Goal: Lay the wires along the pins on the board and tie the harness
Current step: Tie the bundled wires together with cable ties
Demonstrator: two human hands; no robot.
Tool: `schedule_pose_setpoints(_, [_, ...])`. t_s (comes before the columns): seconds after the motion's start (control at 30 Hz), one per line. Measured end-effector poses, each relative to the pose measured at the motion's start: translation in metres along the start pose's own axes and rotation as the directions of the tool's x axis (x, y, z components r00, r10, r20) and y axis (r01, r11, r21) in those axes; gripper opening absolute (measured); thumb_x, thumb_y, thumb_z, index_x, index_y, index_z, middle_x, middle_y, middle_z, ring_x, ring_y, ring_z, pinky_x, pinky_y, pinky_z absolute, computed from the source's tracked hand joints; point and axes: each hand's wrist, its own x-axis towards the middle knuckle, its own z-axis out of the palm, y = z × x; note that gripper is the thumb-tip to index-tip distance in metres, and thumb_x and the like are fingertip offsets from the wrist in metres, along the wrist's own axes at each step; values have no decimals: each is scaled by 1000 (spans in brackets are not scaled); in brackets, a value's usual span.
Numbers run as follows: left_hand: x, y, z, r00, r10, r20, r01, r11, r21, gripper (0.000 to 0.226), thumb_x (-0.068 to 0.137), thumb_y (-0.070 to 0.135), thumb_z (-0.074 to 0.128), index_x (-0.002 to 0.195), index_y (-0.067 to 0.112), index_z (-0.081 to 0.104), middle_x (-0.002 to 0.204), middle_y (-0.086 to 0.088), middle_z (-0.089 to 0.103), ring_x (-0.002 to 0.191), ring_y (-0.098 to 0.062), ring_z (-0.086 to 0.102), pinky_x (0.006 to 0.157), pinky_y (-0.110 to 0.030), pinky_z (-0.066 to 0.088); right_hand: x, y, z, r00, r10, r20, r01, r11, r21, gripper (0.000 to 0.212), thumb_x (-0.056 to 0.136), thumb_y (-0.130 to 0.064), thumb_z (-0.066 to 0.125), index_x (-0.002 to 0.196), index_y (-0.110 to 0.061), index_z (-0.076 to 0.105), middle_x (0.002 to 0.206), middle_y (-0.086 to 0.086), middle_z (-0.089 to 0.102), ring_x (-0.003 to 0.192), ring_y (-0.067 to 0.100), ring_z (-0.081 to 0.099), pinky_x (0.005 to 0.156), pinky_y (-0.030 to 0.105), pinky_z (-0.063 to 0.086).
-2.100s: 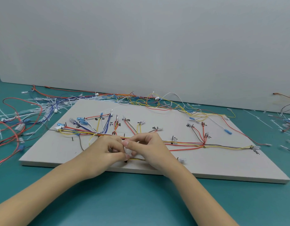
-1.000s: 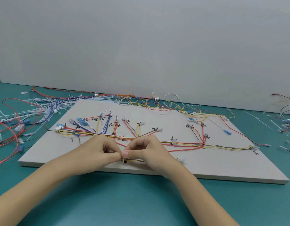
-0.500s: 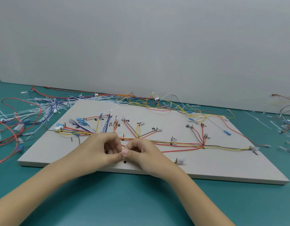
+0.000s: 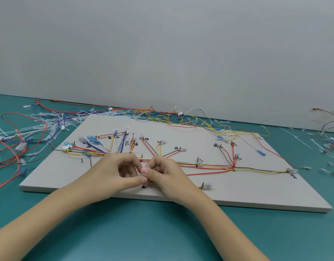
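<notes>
Both hands — left [image 4: 122,171], right [image 4: 163,173] — pinch wires [image 4: 152,182] on the board [image 4: 49,178].

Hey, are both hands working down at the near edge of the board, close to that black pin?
Yes, the left hand and right hand meet thumb to thumb just above the black pin near the board's front edge.

Wires [image 4: 209,164] on board [image 4: 237,193], centre table [image 4: 162,232]

Wiring workbench: pinned board [image 4: 237,193], loose wires [image 4: 27,147].
</notes>
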Motion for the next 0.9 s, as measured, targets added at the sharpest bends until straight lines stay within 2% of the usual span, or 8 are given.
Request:
schedule_pose_setpoints(0.07, [0,-1,0,1000,5,12,-5,1000,-1,9,77,31,81,78,31,72,70,-1,71,61,-14,59,55,-21,41,1,0,1,1000,14,-3,-14,1000,28,12,97,-7,54,85,-7,53,71,7,63,65,15,60,74,25,50])
schedule_pose_setpoints(0.13, [0,-1,0,1000,10,14,-9,999,-40,7,79,28,79,75,29,73,68,-3,70,58,-8,57,55,-18,40,2,0,1,999,35,-17,-34,999,41,15,96,-8,56,82,-11,54,73,6,63,68,17,60,80,32,50])
schedule_pose_setpoints(0.23, [1,0,1,1000,10,19,-9,997,-81,12,78,25,78,67,23,72,68,-9,68,58,-7,54,56,-21,41,2,-1,1,998,43,-39,-42,999,26,20,95,-10,58,77,-17,56,74,0,61,73,16,56,80,31,45])
schedule_pose_setpoints(0.4, [1,1,2,999,1,41,4,992,-123,15,76,24,81,63,24,73,66,-5,69,59,-8,51,56,-20,38,1,-5,0,998,55,-37,-54,998,21,18,95,-10,59,79,-16,56,83,12,59,81,19,52,81,33,41])
schedule_pose_setpoints(0.57, [1,1,4,999,-25,46,31,989,-142,19,75,14,82,61,23,74,63,-3,67,57,-5,50,55,-15,36,0,-7,-3,998,61,-15,-59,993,102,15,96,-10,57,81,-13,56,72,1,58,73,17,49,77,26,42])
schedule_pose_setpoints(0.7, [1,2,6,998,-37,45,43,990,-131,12,69,26,80,60,23,73,61,-2,65,54,-4,47,53,-14,34,0,-7,-8,999,48,-12,-47,994,99,12,96,-15,57,84,-14,58,73,-4,59,63,2,49,64,9,40])
schedule_pose_setpoints(0.8, [0,0,7,999,-33,41,37,995,-94,18,73,21,84,60,24,73,61,5,60,54,-3,45,53,-15,33,0,-7,-11,999,39,-24,-35,990,133,11,96,-15,57,86,-13,58,73,-4,59,57,-1,50,57,7,39])
schedule_pose_setpoints(0.9, [-1,1,7,997,-37,64,43,994,-97,12,68,31,82,61,26,73,62,4,62,57,-7,47,56,-21,34,0,-6,-10,1000,12,-23,-9,990,138,7,95,-13,60,88,-11,60,72,-2,61,57,-1,51,58,7,40])
